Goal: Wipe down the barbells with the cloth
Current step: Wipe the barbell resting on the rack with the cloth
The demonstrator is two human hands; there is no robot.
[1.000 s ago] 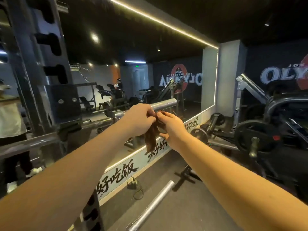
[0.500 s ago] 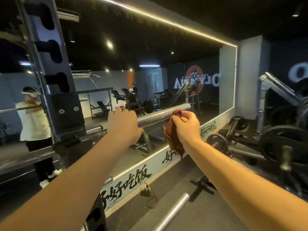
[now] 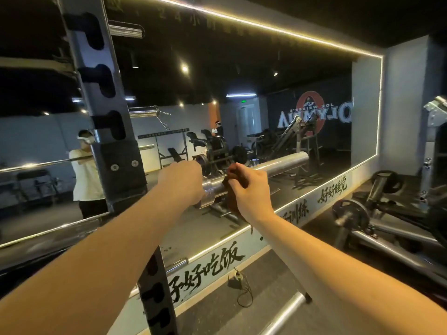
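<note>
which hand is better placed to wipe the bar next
Right. The right hand grips the cloth against the barbell, with bare metal running on to its right. The left hand has no cloth and seems only to grip the barbell, steadying it.

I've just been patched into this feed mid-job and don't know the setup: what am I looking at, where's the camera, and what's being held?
There is no machine here: one camera on a person's head looks forward and down along both bare arms. A steel barbell sits on a black rack upright before a wall mirror. The left hand grips the bar beside its collar. The right hand holds a brown cloth against the thick end sleeve.
</note>
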